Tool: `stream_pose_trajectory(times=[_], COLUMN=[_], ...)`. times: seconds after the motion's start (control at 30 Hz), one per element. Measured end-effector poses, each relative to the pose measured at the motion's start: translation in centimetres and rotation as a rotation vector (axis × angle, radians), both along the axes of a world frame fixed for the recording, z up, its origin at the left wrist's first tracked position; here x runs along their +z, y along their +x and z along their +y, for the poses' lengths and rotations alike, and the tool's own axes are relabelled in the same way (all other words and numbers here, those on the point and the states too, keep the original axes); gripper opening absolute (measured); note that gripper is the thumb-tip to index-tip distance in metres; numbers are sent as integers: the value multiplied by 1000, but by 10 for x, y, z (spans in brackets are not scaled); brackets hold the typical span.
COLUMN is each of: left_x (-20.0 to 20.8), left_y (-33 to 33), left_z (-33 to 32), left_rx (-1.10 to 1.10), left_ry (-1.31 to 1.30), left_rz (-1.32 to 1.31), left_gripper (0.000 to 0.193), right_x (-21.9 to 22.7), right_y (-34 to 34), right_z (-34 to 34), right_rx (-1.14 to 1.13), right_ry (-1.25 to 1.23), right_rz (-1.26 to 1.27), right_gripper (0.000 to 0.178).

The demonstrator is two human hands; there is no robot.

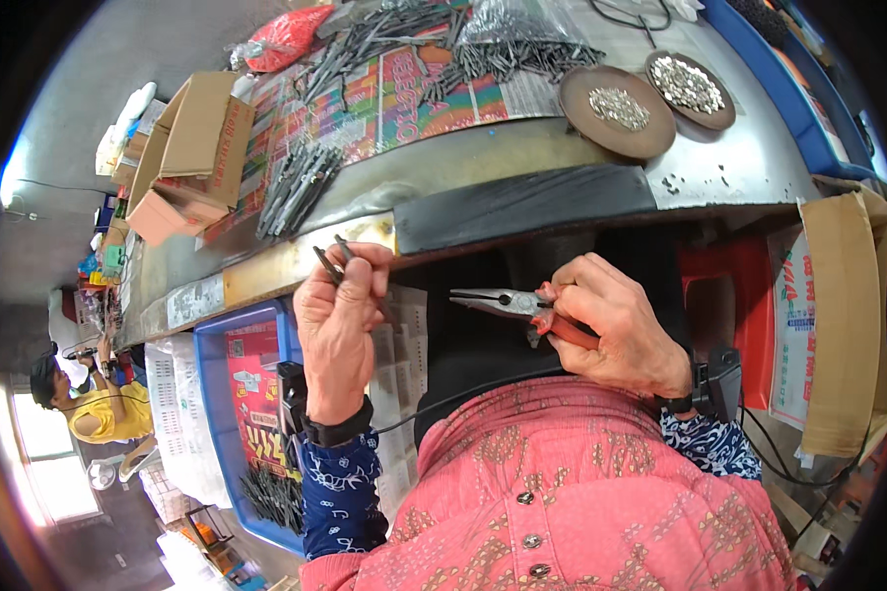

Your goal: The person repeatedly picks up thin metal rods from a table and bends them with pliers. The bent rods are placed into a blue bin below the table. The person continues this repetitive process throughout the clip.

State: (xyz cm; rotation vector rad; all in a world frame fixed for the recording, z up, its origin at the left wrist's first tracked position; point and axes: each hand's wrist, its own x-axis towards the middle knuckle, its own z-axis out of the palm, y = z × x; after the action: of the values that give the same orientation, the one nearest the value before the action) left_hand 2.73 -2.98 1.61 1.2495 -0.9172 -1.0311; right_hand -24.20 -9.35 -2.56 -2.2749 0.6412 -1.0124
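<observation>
Pliers with red handles and grey metal jaws (503, 301), 1 pair: in your right hand (616, 330), above your lap.

Surroundings: metal-topped worktable (744, 163), its edge just beyond your hands. On it, from the left: open brown cardboard box (202, 138); bundle of slender dark strips (301, 187), near the edge; red plastic bag (286, 37); loose heap of dark strips (370, 49); clear plastic bag (517, 22) by more dark pieces; 2 round brown dishes (577, 110) (724, 116) holding small silvery pieces; blue plastic tray (798, 113). Below the table, left: blue plastic crate (212, 394) with dark pieces at its near end. Right: upright cardboard box (838, 315). Far left: co-worker in a yellow top (118, 414). Obstacle: thin black cable (443, 394) from your left wrist across your lap.

Held items: right-hand fingers wrapped round the red handles; pliers' nose pointing left, jaws narrow, apart from your left hand (340, 320). That hand pinches a slim dark piece (326, 265) between thumb and fingers; 2 dark ends project above the fingertips. Whether they join, you cannot tell.
</observation>
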Motion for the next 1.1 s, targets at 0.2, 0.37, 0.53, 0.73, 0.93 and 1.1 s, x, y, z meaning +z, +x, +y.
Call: stream_pose_trajectory(times=[0.2,0.37,0.53,0.73,0.93,1.1], left_x=[8,11,1,-10,-17,-16], left_y=[47,76,95,102,89,79], left_z=[-38,-65,-90,-100,-97,-89], left_rx=[118,250,281,308,310,258], left_ry=[-126,-58,-186,-106,-104,-146], left_rz=[-310,-701,-1239,-1598,-1702,-1655], left_gripper=[22,19,12,17,17,22], right_x=[-2,-6,-9,-10,-12,-11], right_y=[0,0,3,5,7,6], right_z=[-5,-10,-13,-14,-13,-10], right_rx=[13,18,24,18,24,31], right_ry=[14,20,30,47,42,46], right_rz=[21,46,41,63,45,39], right_gripper=[15,18,18,16,15,15])
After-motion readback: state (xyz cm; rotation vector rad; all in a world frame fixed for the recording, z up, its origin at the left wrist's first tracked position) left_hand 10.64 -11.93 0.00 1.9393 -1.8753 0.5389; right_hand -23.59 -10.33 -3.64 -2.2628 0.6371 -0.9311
